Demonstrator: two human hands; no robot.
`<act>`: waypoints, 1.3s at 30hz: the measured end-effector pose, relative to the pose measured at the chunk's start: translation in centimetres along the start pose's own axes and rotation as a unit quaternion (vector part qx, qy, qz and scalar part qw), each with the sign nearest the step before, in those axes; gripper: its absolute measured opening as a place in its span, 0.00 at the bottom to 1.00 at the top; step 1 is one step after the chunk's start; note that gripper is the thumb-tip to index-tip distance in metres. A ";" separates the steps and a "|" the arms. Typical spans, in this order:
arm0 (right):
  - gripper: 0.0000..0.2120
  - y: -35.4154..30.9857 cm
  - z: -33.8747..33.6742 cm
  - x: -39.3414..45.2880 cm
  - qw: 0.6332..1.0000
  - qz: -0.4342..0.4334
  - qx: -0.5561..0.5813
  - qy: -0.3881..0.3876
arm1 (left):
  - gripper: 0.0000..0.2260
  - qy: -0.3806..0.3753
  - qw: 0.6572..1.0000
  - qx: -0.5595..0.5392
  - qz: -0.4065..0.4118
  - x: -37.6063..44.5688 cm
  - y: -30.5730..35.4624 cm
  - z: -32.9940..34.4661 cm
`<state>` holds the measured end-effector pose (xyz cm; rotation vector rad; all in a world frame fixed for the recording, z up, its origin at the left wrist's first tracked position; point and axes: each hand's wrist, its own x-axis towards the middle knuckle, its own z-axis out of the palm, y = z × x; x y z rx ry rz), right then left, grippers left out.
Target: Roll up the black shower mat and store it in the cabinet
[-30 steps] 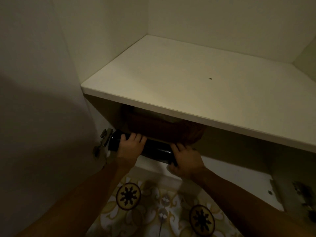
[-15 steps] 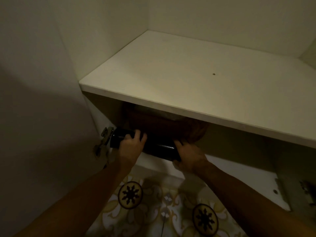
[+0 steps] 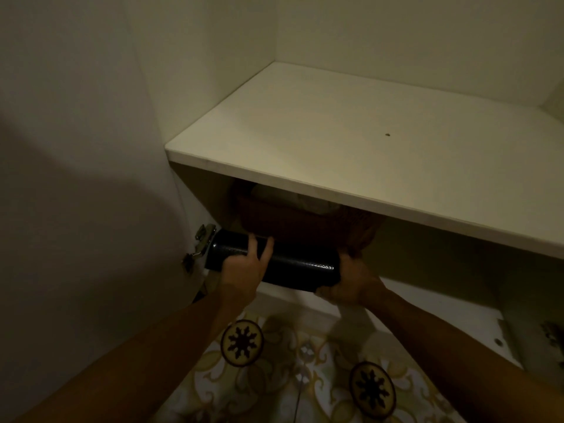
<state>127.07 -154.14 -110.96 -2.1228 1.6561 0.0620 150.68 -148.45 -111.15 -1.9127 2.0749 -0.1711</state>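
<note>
White cabinet (image 3: pixel 366 154): door open, shelf bare on top.
Basket (image 3: pixel 305 221): brown, under shelf, behind mat.
Mat (image 3: pixel 293 267): black, rolled, lying level at lower compartment mouth.
Left hand (image 3: pixel 244 270): fingers wrapped over roll.
Right hand (image 3: pixel 351 285): cupping roll's right end.

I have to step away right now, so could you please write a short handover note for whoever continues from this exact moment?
Left hand: gripping the rolled black mat near its left end, fingers over the top.
Right hand: cupping the roll's right end.
Mat: fully rolled, held level at the mouth of the lower compartment, under the white shelf, in front of a brown basket.
Done: rolling.
Left: set the roll down inside, release, close the cabinet door.
</note>
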 end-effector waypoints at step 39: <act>0.58 -0.2 1.1 -2.8 0.989 0.117 0.087 0.015 | 0.42 0.148 0.985 -0.075 0.056 -0.5 -0.9 3.0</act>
